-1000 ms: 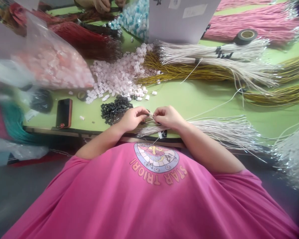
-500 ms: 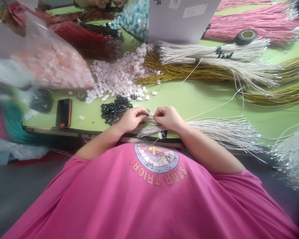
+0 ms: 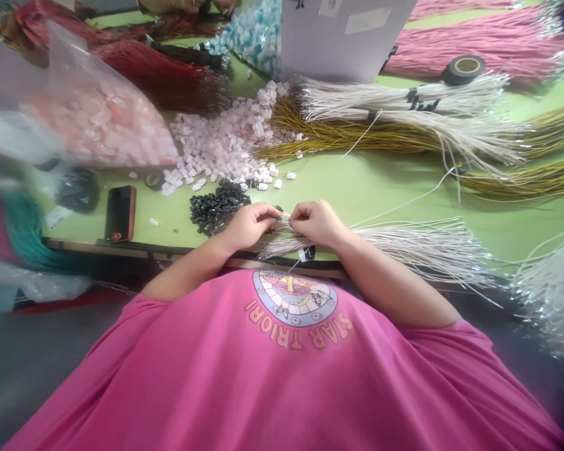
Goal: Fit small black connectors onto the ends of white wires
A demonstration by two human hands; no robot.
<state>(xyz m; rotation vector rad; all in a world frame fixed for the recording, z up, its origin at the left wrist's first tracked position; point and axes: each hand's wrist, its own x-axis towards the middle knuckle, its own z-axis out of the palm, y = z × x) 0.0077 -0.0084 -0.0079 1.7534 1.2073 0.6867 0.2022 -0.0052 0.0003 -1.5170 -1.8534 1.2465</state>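
My left hand [image 3: 250, 224] is pinched closed, with a small dark piece at its fingertips, apparently a black connector. Just to its right, my right hand [image 3: 318, 223] pinches the end of a white wire. The fingertips of both hands almost meet, and thin white strands show between them. Under and beside my right hand lies a bundle of white wires [image 3: 423, 247] with shiny metal tips, wrapped in black tape [image 3: 306, 253]. A heap of small black connectors [image 3: 216, 207] sits beside my left hand.
Behind the hands are a pile of white connectors [image 3: 220, 141], yellow-green wires [image 3: 395, 138] and more white wire bundles [image 3: 357, 97]. A phone [image 3: 121, 213] lies at left near a bag of pinkish parts [image 3: 108, 119]. A tape roll [image 3: 465, 67] rests at the back right. Another person's hand shows at the top.
My left fingertips have shifted very slightly around the small dark piece. Otherwise the hands and the things on the table look the same.
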